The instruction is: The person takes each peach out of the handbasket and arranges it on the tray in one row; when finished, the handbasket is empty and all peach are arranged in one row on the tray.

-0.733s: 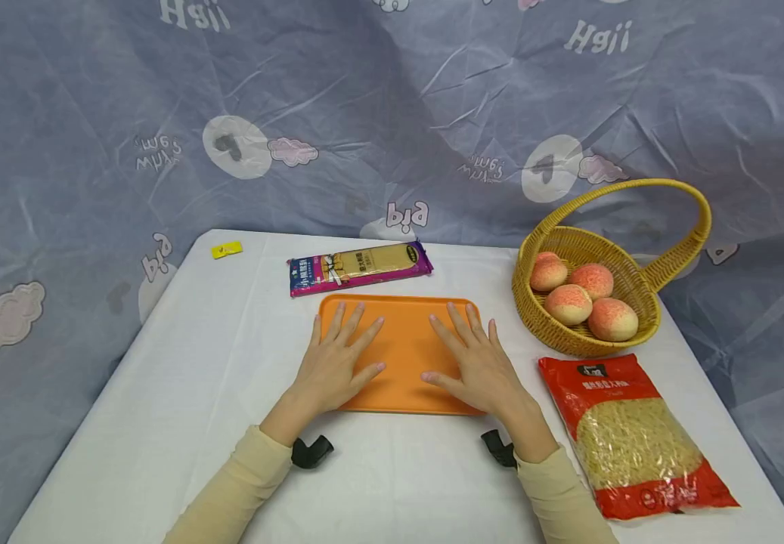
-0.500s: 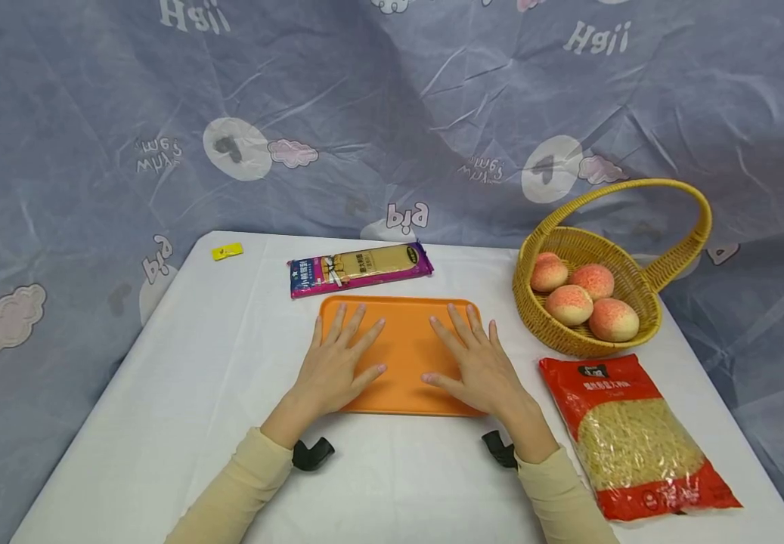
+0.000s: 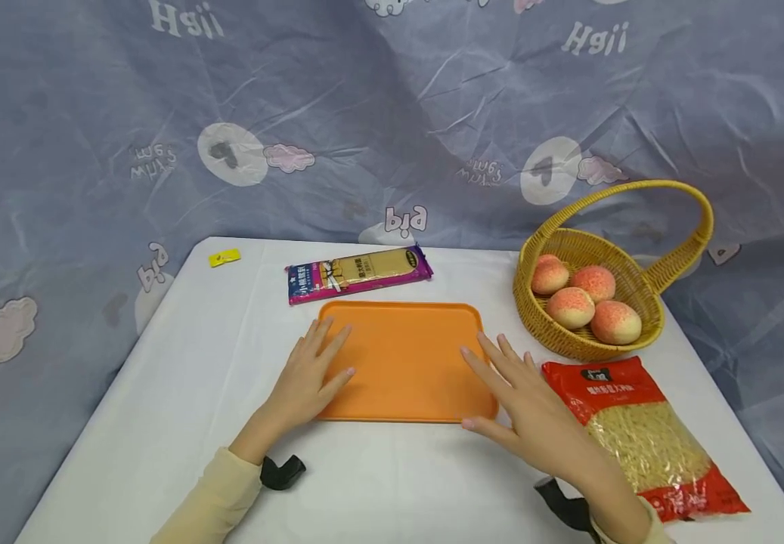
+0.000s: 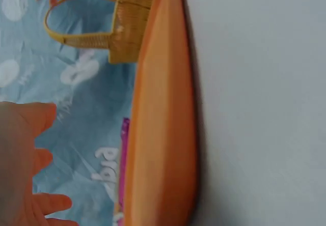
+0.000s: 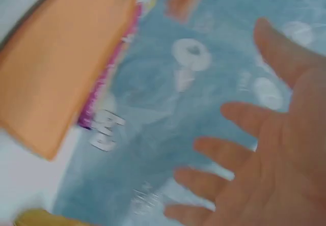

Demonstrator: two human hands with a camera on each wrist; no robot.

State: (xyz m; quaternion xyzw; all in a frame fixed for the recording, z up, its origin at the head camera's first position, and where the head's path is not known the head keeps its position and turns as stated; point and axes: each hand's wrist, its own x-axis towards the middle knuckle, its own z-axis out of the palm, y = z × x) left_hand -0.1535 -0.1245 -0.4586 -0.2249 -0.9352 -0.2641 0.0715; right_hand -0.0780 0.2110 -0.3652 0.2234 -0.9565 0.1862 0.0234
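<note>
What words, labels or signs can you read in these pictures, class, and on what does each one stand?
"big", mirrored: on the backdrop cloth behind the table, repeated.
"High" or the like, mirrored: top of the same cloth; letters unsure.
Purple noodle packet: print too small to read.
Red noodle bag: label too small to read.
Yellow tag: nothing legible.
Orange tray, basket: no text.

- A woven yellow wicker basket point(image 3: 636, 291) with a tall looped handle stands at the table's right, holding four pink-and-cream peaches point(image 3: 571, 307).
- A red plastic bag of dried noodles point(image 3: 639, 434) lies just in front of it.
- A purple packet of thin noodles point(image 3: 357, 273) lies near the far edge.
- A small yellow tag point(image 3: 224, 258) sits at the far left corner.
- A white tablecloth point(image 3: 181, 393) covers the table before a blue printed backdrop point(image 3: 392, 121).
</note>
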